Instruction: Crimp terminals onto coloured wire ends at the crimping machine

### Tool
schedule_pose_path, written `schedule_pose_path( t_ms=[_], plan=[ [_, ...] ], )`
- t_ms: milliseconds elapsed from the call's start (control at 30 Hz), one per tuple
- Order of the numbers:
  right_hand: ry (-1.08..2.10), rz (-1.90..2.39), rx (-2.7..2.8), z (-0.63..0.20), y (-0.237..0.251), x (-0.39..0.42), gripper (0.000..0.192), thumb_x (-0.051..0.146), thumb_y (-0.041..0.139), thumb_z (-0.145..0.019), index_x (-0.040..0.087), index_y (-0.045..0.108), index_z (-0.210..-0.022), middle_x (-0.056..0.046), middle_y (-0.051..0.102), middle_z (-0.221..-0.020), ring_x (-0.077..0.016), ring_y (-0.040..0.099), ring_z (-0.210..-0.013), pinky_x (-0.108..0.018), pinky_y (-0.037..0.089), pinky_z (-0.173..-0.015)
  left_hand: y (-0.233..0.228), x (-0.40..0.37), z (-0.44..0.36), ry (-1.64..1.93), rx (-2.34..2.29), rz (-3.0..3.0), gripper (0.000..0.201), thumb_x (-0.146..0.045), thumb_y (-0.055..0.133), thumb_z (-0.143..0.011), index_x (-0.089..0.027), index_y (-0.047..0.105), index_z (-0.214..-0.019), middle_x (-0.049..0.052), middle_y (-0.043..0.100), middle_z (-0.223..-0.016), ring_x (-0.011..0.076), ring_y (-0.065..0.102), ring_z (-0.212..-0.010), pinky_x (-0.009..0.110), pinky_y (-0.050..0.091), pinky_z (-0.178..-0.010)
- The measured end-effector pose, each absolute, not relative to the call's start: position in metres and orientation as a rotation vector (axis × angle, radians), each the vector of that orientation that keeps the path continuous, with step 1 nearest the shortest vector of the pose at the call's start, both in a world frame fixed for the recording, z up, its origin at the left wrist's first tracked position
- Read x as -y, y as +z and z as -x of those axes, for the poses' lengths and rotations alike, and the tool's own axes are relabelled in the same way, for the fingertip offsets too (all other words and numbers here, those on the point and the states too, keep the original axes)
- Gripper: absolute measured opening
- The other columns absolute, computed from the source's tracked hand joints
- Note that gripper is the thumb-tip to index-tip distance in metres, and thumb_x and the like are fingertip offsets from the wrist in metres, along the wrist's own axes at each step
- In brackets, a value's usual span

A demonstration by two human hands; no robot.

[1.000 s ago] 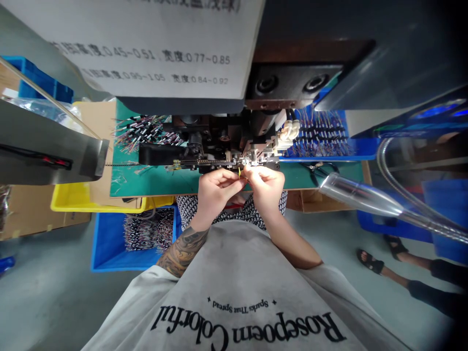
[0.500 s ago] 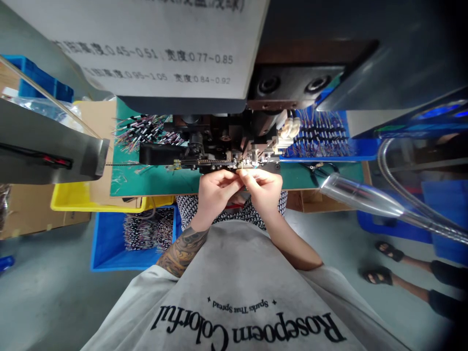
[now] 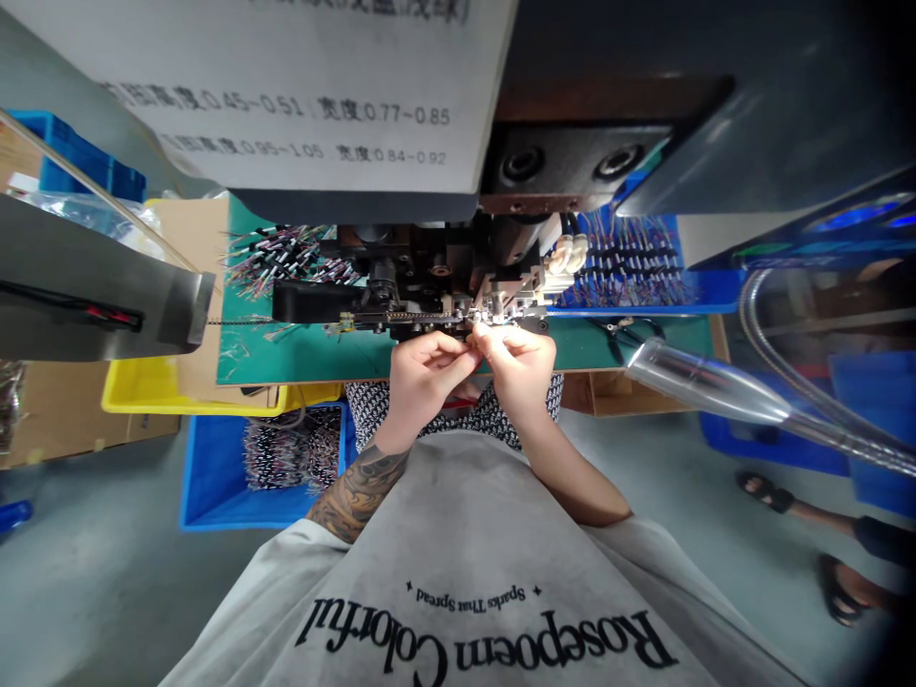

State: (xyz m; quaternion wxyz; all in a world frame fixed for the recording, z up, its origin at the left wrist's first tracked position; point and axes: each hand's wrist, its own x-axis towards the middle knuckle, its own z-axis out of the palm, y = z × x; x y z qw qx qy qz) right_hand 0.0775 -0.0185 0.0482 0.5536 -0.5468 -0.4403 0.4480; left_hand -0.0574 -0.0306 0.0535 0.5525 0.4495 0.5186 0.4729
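My left hand (image 3: 429, 377) and my right hand (image 3: 516, 374) meet at the fingertips, just in front of the terminal crimping machine (image 3: 444, 267). Both are closed in a pinch. Thin wires (image 3: 475, 334) seem to lie between the fingers, mostly hidden by them. The right fingertips sit higher, right at the crimping head with its small metal parts. A strip of terminals (image 3: 422, 316) runs in from the left toward this head.
Bundled cables (image 3: 293, 258) lie on the green mat (image 3: 322, 358); more fill a blue tray (image 3: 716, 294) and a blue bin (image 3: 193, 477). Pliers (image 3: 622, 334) and a clear lamp-like tube (image 3: 708, 382) are on the right. Another person's feet (image 3: 844, 587) show at right.
My right hand has shifted slightly right and up toward the crimping head; the pale wire tip seen there before is now hidden. The other person's feet have moved apart.
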Motion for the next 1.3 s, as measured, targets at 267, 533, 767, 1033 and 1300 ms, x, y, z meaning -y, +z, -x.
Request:
schedule_pose_path(
  t_ms=[267,533,767,1033,1300],
  plan=[
    [0.991,1.346,1.022,-0.0777,0.0451,0.0244,0.031,0.042,0.075,-0.087,0.021,0.074,-0.065,0.003,0.057,-0.055,-0.0106,0.048,-0.055,-0.027,0.043,-0.055,0.0605,0.0288,0.0534,1.13,-1.221,-1.032,0.026,-0.039,0.091,-0.078,-0.02,0.074,-0.077,0.003,0.077,-0.07,0.0167,0.073,-0.058,0.025,0.061,-0.052],
    [1.019,1.362,0.993,-0.0764,0.0484,0.0168,0.04,0.04,0.073,-0.087,0.019,0.062,-0.055,0.003,0.051,-0.054,-0.0096,0.042,-0.055,-0.028,0.037,-0.054,0.0558,0.0289,0.0545,1.158,-1.231,-1.043,0.02,-0.034,0.087,-0.081,-0.021,0.073,-0.077,0.001,0.076,-0.073,0.0164,0.074,-0.062,0.026,0.063,-0.056],
    [1.036,1.322,0.981,-0.0752,0.0475,0.0186,0.039,0.04,0.074,-0.086,0.019,0.063,-0.055,0.003,0.053,-0.054,-0.0096,0.045,-0.056,-0.027,0.04,-0.055,0.0532,0.0292,0.0558,1.145,-1.242,-1.025,0.022,-0.039,0.085,-0.086,-0.02,0.074,-0.082,0.001,0.078,-0.075,0.0163,0.074,-0.062,0.026,0.064,-0.058],
    [1.01,1.369,1.03,-0.0767,0.0465,0.022,0.032,0.043,0.075,-0.088,0.021,0.076,-0.065,0.002,0.059,-0.055,-0.0108,0.049,-0.055,-0.027,0.042,-0.054,0.0608,0.0291,0.0535,1.109,-1.259,-1.054,0.026,-0.042,0.088,-0.081,-0.02,0.074,-0.078,0.003,0.078,-0.072,0.0182,0.075,-0.061,0.027,0.062,-0.054],
    [1.012,1.324,1.003,-0.0759,0.0486,0.0151,0.037,0.039,0.076,-0.088,0.02,0.069,-0.057,0.002,0.058,-0.055,-0.0102,0.049,-0.056,-0.027,0.042,-0.056,0.0606,0.031,0.0538,1.113,-1.257,-1.039,0.022,-0.037,0.088,-0.08,-0.02,0.075,-0.08,0.004,0.08,-0.076,0.0193,0.077,-0.065,0.029,0.065,-0.058]
  ],
)
